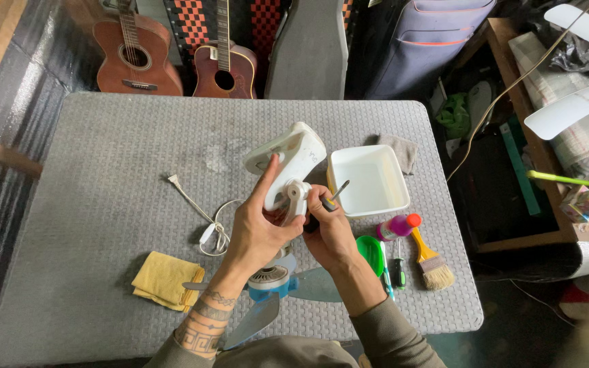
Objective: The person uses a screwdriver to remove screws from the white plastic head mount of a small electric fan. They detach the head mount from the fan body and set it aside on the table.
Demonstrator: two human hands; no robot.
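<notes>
1. Fan housing (288,160), white plastic, is raised above the tabletop (103,170), clasped in the left hand (257,228).
2. Right hand (328,228), just beside, grips a screwdriver (332,197).
3. Housing looks light, rigid and smooth; its neck seems safest to hold.

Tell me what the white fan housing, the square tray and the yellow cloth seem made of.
White fan housing: apparently moulded plastic, smooth with a slight sheen. Square tray: likely glossy plastic, with thin rounded walls. Yellow cloth: soft matte fabric, folded and creased.
</notes>
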